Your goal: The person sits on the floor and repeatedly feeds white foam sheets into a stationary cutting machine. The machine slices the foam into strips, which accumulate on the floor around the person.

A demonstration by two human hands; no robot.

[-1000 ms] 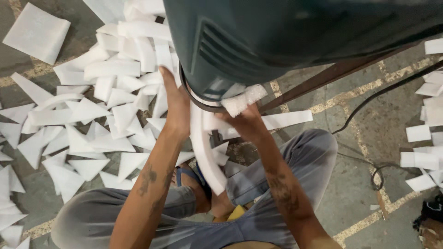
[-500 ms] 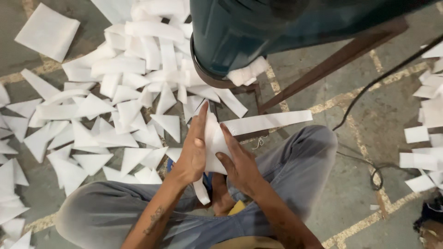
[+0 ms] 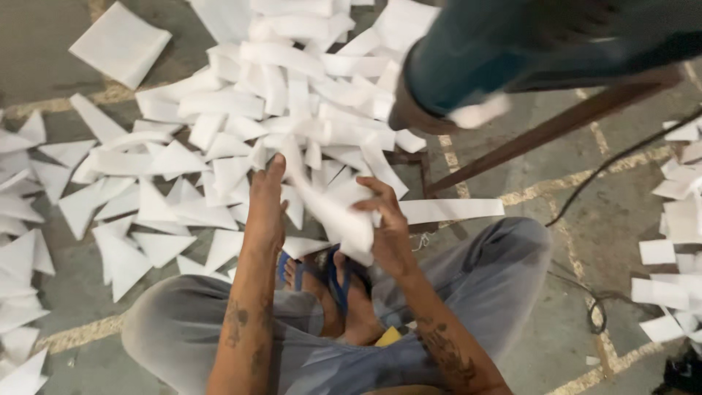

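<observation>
My right hand grips a bundle of white strips in front of my lap. Beside it on the left, my left hand is held flat with its fingers straight, its edge against the same bundle, nothing grasped in it. A long white strip sticks out to the right of the bundle. Beyond the hands a large heap of white strips and triangles covers the floor. I sit with bent knees in grey trousers, my feet in blue sandals.
A dark teal machine body hangs over the upper right, with a brown metal leg slanting down. A black cable runs across the concrete floor. More white pieces lie at the right, and a white square sheet at the top left.
Both hands came down from under the machine toward my lap, bringing the white bundle. The view shifted, so the machine now sits further up and right.
</observation>
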